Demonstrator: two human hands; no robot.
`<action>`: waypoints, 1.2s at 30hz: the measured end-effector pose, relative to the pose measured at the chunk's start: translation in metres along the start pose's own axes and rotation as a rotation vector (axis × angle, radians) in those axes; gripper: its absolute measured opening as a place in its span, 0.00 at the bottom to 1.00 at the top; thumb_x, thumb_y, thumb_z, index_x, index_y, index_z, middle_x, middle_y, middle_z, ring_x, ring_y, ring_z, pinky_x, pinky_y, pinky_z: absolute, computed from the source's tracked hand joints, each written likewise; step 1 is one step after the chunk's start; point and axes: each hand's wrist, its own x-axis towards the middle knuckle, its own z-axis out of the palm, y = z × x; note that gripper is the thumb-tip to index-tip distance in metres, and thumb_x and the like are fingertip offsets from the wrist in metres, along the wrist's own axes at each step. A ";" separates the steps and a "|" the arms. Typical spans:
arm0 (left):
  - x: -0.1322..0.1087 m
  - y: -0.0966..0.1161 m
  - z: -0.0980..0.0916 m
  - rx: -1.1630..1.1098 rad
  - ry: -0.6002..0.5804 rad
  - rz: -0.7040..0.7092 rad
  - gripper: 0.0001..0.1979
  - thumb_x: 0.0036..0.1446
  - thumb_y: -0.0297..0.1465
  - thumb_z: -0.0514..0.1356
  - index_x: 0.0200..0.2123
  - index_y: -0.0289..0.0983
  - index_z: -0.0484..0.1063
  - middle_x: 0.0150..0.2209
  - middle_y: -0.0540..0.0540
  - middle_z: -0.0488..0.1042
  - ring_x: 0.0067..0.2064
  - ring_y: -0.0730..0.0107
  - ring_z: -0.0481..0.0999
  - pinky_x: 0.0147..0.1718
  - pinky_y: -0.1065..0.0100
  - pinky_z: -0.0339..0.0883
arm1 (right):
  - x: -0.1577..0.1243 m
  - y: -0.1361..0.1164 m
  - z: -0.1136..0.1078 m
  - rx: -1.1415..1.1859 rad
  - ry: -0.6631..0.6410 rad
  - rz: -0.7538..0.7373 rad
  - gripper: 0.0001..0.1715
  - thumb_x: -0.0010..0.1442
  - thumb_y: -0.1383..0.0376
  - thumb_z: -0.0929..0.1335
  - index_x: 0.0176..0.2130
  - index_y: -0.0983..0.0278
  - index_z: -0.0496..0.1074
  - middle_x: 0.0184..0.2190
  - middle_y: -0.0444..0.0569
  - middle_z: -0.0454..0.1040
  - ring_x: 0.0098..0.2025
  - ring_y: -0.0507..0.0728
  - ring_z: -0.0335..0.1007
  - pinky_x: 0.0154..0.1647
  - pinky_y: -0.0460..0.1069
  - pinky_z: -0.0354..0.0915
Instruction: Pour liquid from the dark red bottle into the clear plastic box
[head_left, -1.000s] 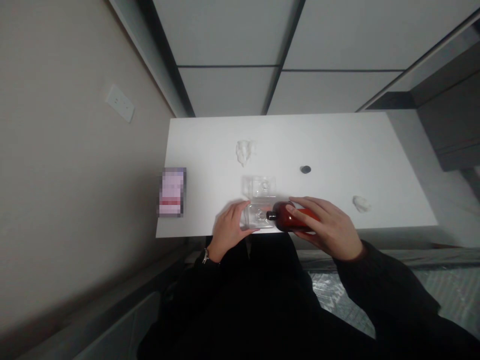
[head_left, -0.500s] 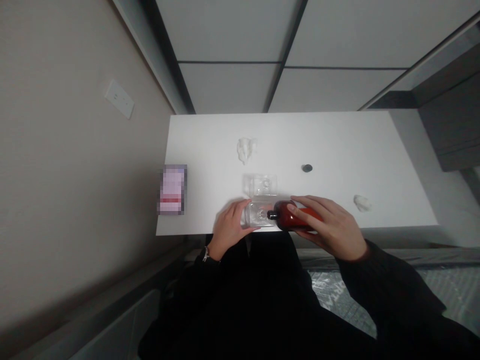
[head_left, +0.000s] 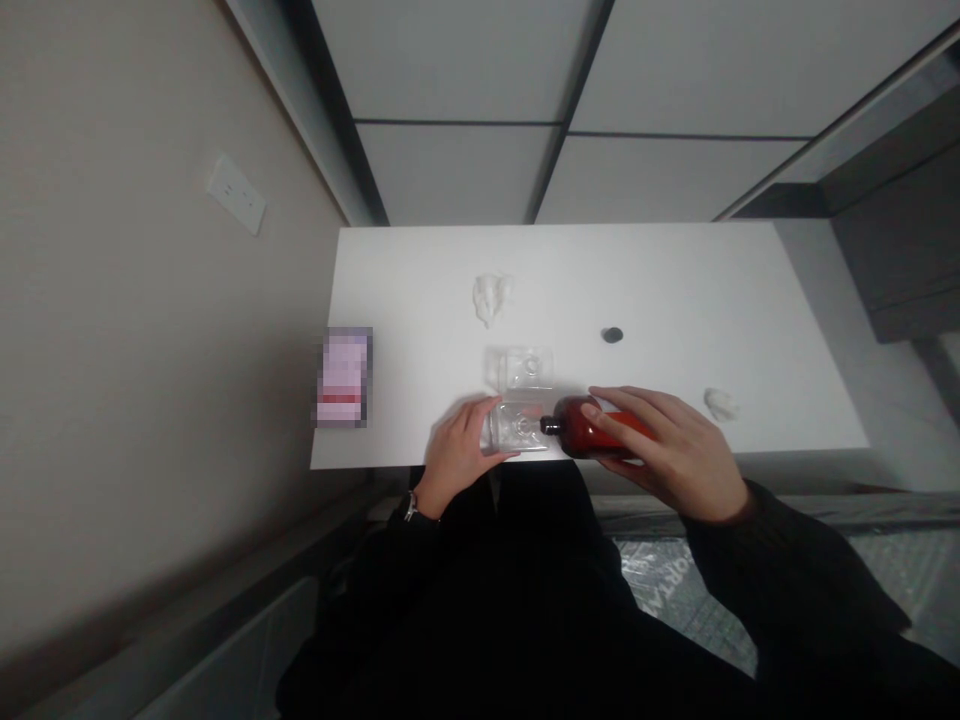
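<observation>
**Glossy red-brown bottle tipped at open, clear plastic box**

Work looks midway: the box lies unfolded on the white rectangular table, the bottle's seemingly uncapped neck at its right side; any flow cannot be told. Closing the box remains undone. The right hand clasps the bottle with curled fingers; the left hand grips the box's left end, thumb and fingers spread.

Left hand in wide pinch, right hand in curled grip, both at near edge of table.
</observation>
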 end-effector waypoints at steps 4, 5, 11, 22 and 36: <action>0.001 0.000 -0.001 0.003 0.009 0.013 0.44 0.50 0.42 0.78 0.64 0.40 0.62 0.58 0.39 0.77 0.58 0.51 0.79 0.57 0.52 0.76 | 0.001 0.000 -0.003 -0.007 -0.009 0.003 0.38 0.63 0.71 0.73 0.68 0.60 0.64 0.60 0.60 0.77 0.55 0.68 0.75 0.50 0.61 0.76; 0.001 0.000 -0.001 0.004 0.010 0.014 0.44 0.50 0.42 0.78 0.64 0.40 0.62 0.58 0.39 0.77 0.58 0.51 0.79 0.57 0.53 0.77 | 0.001 0.000 -0.003 -0.009 -0.014 0.004 0.38 0.63 0.71 0.73 0.68 0.60 0.64 0.60 0.60 0.77 0.55 0.68 0.75 0.50 0.61 0.76; -0.001 -0.002 0.001 0.002 0.004 0.006 0.43 0.52 0.44 0.76 0.65 0.41 0.61 0.58 0.39 0.77 0.58 0.51 0.79 0.57 0.52 0.77 | 0.001 0.001 -0.006 -0.028 -0.019 -0.004 0.38 0.63 0.71 0.73 0.68 0.60 0.64 0.60 0.60 0.77 0.55 0.69 0.75 0.50 0.61 0.76; -0.001 -0.002 0.001 0.001 -0.002 -0.003 0.43 0.52 0.43 0.77 0.65 0.41 0.61 0.59 0.39 0.76 0.58 0.51 0.79 0.57 0.51 0.76 | 0.002 0.000 -0.011 -0.044 -0.038 0.005 0.42 0.63 0.72 0.72 0.71 0.58 0.60 0.61 0.58 0.76 0.56 0.68 0.75 0.50 0.61 0.75; 0.000 -0.002 0.000 0.004 0.000 0.004 0.42 0.52 0.43 0.76 0.64 0.40 0.61 0.59 0.38 0.77 0.58 0.51 0.79 0.57 0.51 0.76 | 0.003 0.001 -0.011 -0.067 -0.048 -0.018 0.38 0.64 0.70 0.73 0.69 0.60 0.62 0.60 0.60 0.76 0.56 0.68 0.75 0.50 0.61 0.75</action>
